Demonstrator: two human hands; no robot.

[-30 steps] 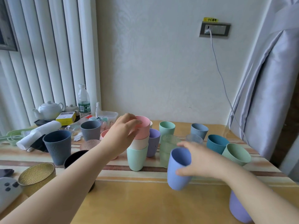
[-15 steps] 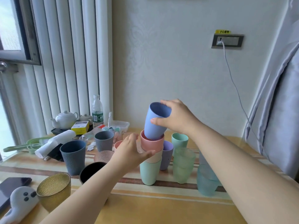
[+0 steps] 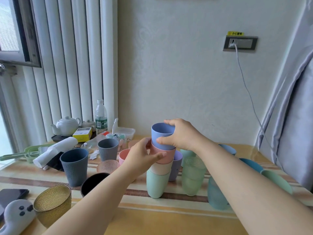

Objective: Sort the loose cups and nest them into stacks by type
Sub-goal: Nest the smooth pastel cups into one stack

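Far left edge: ghost-shaped toy (image 3: 16,216) lying at the near corner of the surface (image 3: 160,223), dark phone (image 3: 11,195) just behind it.
Near left: amber textured glass (image 3: 52,203) standing upright, black cup (image 3: 92,183) sitting just to its right, partly hidden by the left forearm.
Back left: white teapot (image 3: 66,125), yellow box (image 3: 82,134) and clear water bottle (image 3: 101,117) standing against the blinds; white roll (image 3: 55,150) lying tilted in front of them.
Left of centre: dark blue ribbed cup (image 3: 74,166) standing upright, grey ribbed cup (image 3: 108,150) standing behind it, well apart from the stack.
Left hand (image 3: 142,157): curling around the pink cup (image 3: 166,156), thumb pressing on its front, fingers wrapping the far left side.
Stack, centre: mint cup (image 3: 156,184) resting on the surface at the bottom, cream cup (image 3: 160,168) nesting in it, pink cup above that, blue cup (image 3: 161,135) sitting in the pink one at the top.
Right hand (image 3: 182,135): gripping the blue cup by its upper wall, thumb lying across the front, fingers reaching over the back rim.
Behind the stack: lilac cup (image 3: 176,165) standing just beside it, touching or nearly so.
Right of stack: frosted green cups (image 3: 193,177) nesting in a short stack, frosted teal cup (image 3: 216,194) standing just beside them, partly hidden by the right forearm.
Far right: more blue and green cups showing beyond the right arm, too hidden for telling how they are standing.
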